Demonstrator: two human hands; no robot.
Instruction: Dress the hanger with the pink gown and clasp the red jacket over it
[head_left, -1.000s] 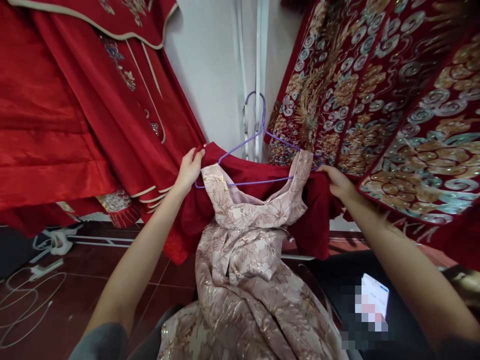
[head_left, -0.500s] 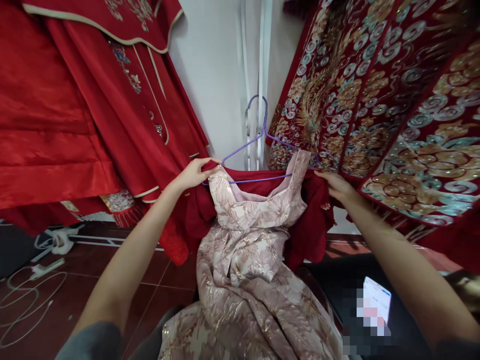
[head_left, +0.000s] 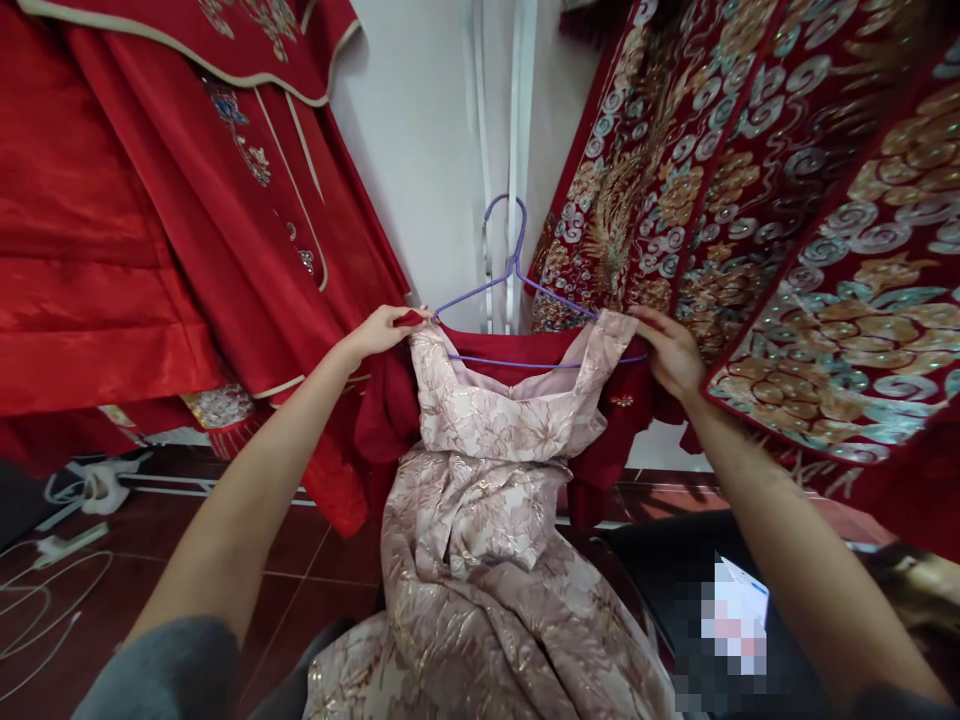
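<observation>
A pale pink dress (head_left: 510,425) with a shiny leaf pattern hangs in front of me by its wide straps on a purple hanger (head_left: 469,297). My left hand (head_left: 382,335) is closed, pinching the strap at the hanger's left end. On the other side, my right hand (head_left: 675,352) has its thumb and fingers closed at the outer edge of the right strap; its fingertips are partly hidden. Behind the dress shows a dark red garment (head_left: 390,415). The dress's skirt falls in folds toward me.
Red embroidered garments hang at left (head_left: 150,190) and right (head_left: 675,200). White uprights (head_left: 517,110) stand against the wall behind the hanger. A partly blurred phone (head_left: 739,600) lies on a black surface (head_left: 645,540). At lower left, white cables (head_left: 97,575) lie on the tiled floor.
The right hand has moved up from beside the red garment to the dress's right strap, which now sits further out along the hanger. The left hand still grips its strap.
</observation>
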